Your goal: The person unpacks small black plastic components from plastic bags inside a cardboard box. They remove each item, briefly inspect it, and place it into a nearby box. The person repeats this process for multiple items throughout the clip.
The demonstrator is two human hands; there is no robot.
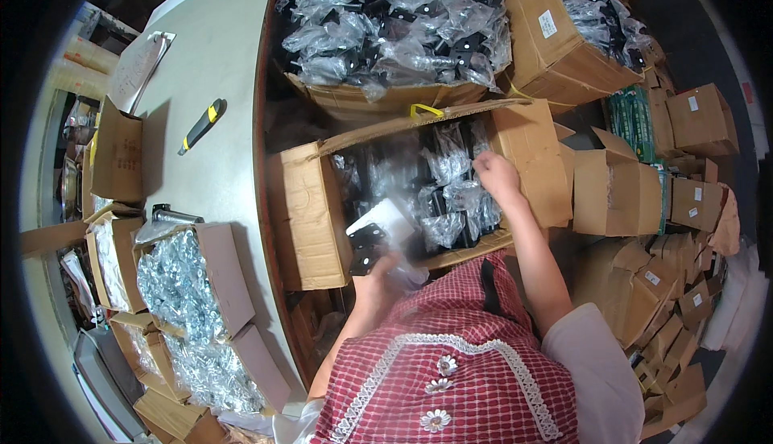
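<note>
An open cardboard box [306, 218] in front of me holds several black parts in clear plastic bags [447, 154], laid in rows. At its near left edge my left hand [382, 276] is closed round a black bracket [364, 252] with small holes, with some clear plastic hanging by it. A white flat piece [386, 220] lies or is held just beyond the bracket; which of these I cannot tell. Over the right side of the box, my right hand [498, 174] has its fingers curled close to the bagged parts. What is between those fingers is hidden.
Beyond stand a big carton [362, 98] heaped with bagged black parts and another full carton [555, 49]. On the grey table [217, 178] at left lie a yellow-black utility knife [201, 128] and boxes of bagged metal pieces [181, 283]. Cardboard boxes [636, 283] pile up at right.
</note>
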